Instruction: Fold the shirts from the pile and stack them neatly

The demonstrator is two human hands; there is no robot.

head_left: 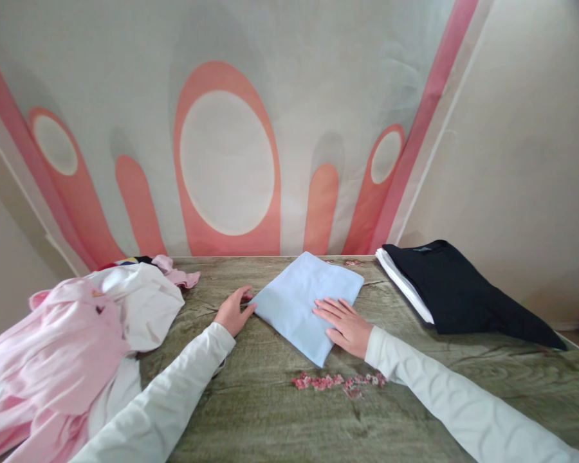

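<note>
Head view: the blue cloth (289, 299) lies flat on the tabletop (251, 418) between the two grips. Its near-left corner comes right up to the left grip (232, 311), just off the thumb and index tips, which stand apart; whether the thumb presses that corner cannot be told. The right grip (350, 326) is spread flat, palm down, on the cloth's right part, holding nothing pinched; so the right overlaps it more. The cloth sits skewed, corners outward, with no clear long axis. The pink clothes (77, 334) lie left of the left grip, the black garment (456, 283) right of the right one.
</note>
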